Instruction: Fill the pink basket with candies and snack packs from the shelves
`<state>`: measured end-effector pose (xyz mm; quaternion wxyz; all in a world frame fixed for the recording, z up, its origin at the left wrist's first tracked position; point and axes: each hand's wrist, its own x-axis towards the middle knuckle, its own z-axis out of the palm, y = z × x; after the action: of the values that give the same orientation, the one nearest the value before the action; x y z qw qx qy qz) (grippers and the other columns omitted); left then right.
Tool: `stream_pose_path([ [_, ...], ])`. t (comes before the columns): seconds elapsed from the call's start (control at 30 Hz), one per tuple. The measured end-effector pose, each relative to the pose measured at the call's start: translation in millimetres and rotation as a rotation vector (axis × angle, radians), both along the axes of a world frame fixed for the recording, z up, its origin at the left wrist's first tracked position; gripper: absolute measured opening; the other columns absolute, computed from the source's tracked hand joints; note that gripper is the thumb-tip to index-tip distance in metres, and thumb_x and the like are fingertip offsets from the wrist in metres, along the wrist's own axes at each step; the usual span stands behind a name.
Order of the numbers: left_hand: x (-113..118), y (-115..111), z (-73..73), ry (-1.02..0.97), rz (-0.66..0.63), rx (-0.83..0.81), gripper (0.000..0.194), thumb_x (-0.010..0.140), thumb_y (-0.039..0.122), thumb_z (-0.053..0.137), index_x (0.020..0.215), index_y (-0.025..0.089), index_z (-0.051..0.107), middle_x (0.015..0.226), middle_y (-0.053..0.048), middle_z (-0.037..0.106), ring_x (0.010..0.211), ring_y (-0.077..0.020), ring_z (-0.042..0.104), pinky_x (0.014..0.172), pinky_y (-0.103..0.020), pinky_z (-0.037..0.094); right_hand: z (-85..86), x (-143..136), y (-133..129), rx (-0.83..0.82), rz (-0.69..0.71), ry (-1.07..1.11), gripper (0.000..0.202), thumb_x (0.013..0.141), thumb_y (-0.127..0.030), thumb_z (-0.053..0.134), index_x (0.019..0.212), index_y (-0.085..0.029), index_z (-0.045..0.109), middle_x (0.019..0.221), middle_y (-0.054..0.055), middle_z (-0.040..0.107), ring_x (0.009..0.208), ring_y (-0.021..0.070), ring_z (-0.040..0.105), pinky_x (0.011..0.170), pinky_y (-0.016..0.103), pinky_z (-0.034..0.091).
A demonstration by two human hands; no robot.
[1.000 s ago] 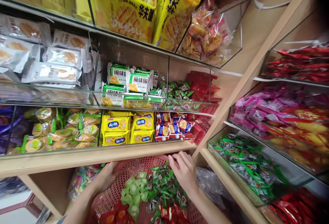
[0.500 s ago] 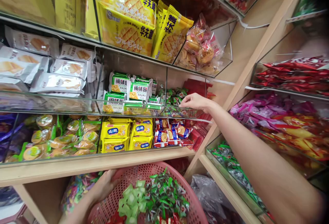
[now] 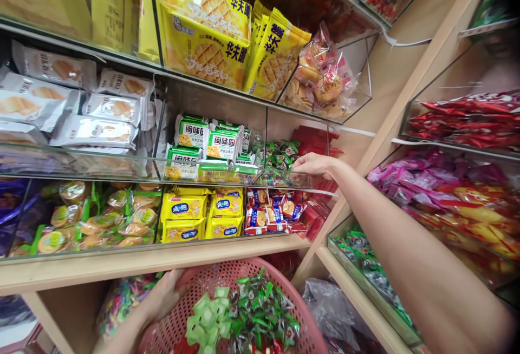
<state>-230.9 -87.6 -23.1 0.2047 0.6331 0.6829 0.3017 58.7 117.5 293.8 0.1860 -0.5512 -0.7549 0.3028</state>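
Observation:
My left hand (image 3: 164, 295) grips the left rim of a pink-red plastic basket (image 3: 227, 268) at the bottom of the view. The basket holds a heap of small green-wrapped candies (image 3: 255, 308) and some pale green ones (image 3: 207, 316). My right hand (image 3: 314, 164) reaches up and left over the glass front of a middle-shelf bin filled with similar green-wrapped candies (image 3: 279, 151). Its fingers point left and curl down over the bin's right part. Whether they hold anything is hidden.
Glass-fronted shelf bins hold green cracker packs (image 3: 207, 143), yellow packs (image 3: 182, 208), white biscuit packs (image 3: 93, 126) and large yellow waffle bags (image 3: 207, 40). A second shelf unit at the right carries purple (image 3: 426, 175), red (image 3: 471, 118) and green sweets (image 3: 365, 262). A wooden post (image 3: 390, 121) separates the units.
My right hand left the basket and rose to the green candy bin on the middle shelf, then shifted slightly right. The left hand stayed on the basket rim.

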Motion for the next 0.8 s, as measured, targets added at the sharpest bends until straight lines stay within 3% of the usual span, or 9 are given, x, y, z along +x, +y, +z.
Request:
stream_pose_path([
  [0.17, 0.6, 1.4, 2.3, 0.007, 0.001, -0.021, 0.043, 0.068, 0.025, 0.049, 0.108, 0.015, 0.058, 0.118, -0.010, 0.059, 0.115, -0.0282, 0.048, 0.100, -0.039, 0.035, 6.3, 11.9, -2.1, 0.037, -0.024, 0.250, 0.014, 0.060, -0.023, 0.072, 0.068, -0.016, 0.063, 0.066, 0.000, 0.064, 0.053, 0.0053, 0.052, 0.051, 0.016, 0.044],
  [0.37, 1.4, -0.8, 5.0, -0.020, -0.010, 0.000, 0.044, 0.068, 0.027, 0.049, 0.109, 0.015, 0.057, 0.117, -0.009, 0.060, 0.114, -0.0267, 0.049, 0.098, -0.037, 0.037, 8.9, 31.5, -28.7, -0.003, 0.100, 1.152, 0.015, 0.073, -0.033, 0.063, 0.075, -0.020, 0.057, 0.072, -0.003, 0.062, 0.069, 0.0074, 0.060, 0.068, 0.020, 0.052],
  [0.47, 1.5, 0.1, 3.8, -0.017, -0.007, -0.007, 0.044, 0.067, 0.030, 0.050, 0.109, 0.016, 0.057, 0.117, -0.009, 0.060, 0.114, -0.0270, 0.049, 0.098, -0.036, 0.037, 7.1, 36.2, -41.3, -0.106, 0.001, 1.399, 0.016, 0.081, -0.032, 0.053, 0.072, -0.019, 0.052, 0.066, -0.003, 0.059, 0.068, 0.0074, 0.060, 0.066, 0.017, 0.054],
  [0.53, 2.9, 1.2, 3.8, -0.011, -0.015, -0.016, 0.044, 0.068, 0.031, 0.049, 0.108, 0.016, 0.057, 0.117, -0.009, 0.060, 0.113, -0.0272, 0.050, 0.098, -0.037, 0.037, 7.6, 35.7, -43.8, -0.193, -0.077, 1.418, 0.014, 0.084, -0.025, 0.047, 0.072, -0.018, 0.050, 0.066, -0.001, 0.059, 0.068, 0.0083, 0.060, 0.063, 0.018, 0.055],
  [0.63, 5.5, 2.2, 4.9, 0.005, -0.025, -0.032, 0.045, 0.069, 0.031, 0.048, 0.110, 0.015, 0.057, 0.118, -0.010, 0.059, 0.115, -0.0271, 0.048, 0.100, -0.037, 0.035, 12.1, 31.4, -38.8, -0.253, -0.064, 1.324, 0.007, 0.081, -0.017, 0.047, 0.074, -0.017, 0.049, 0.070, 0.002, 0.059, 0.070, 0.0107, 0.060, 0.061, 0.022, 0.056],
  [0.7, 6.4, 2.1, 5.5, 0.012, -0.027, -0.032, 0.046, 0.069, 0.032, 0.048, 0.111, 0.015, 0.056, 0.121, -0.010, 0.057, 0.118, -0.0269, 0.046, 0.101, -0.037, 0.033, 16.3, 27.1, -32.0, -0.218, -0.014, 1.212, 0.005, 0.076, -0.014, 0.053, 0.073, -0.016, 0.050, 0.068, 0.001, 0.059, 0.064, 0.0094, 0.059, 0.056, 0.020, 0.054],
  [0.8, 5.3, 1.1, 5.0, 0.004, -0.016, -0.031, 0.046, 0.069, 0.032, 0.048, 0.111, 0.015, 0.055, 0.122, -0.010, 0.056, 0.118, -0.0267, 0.046, 0.101, -0.037, 0.033, 19.7, 18.8, -20.8, -0.042, 0.039, 0.954, 0.010, 0.070, -0.009, 0.059, 0.076, -0.015, 0.054, 0.061, -0.002, 0.056, 0.052, 0.0064, 0.053, 0.048, 0.017, 0.049],
])
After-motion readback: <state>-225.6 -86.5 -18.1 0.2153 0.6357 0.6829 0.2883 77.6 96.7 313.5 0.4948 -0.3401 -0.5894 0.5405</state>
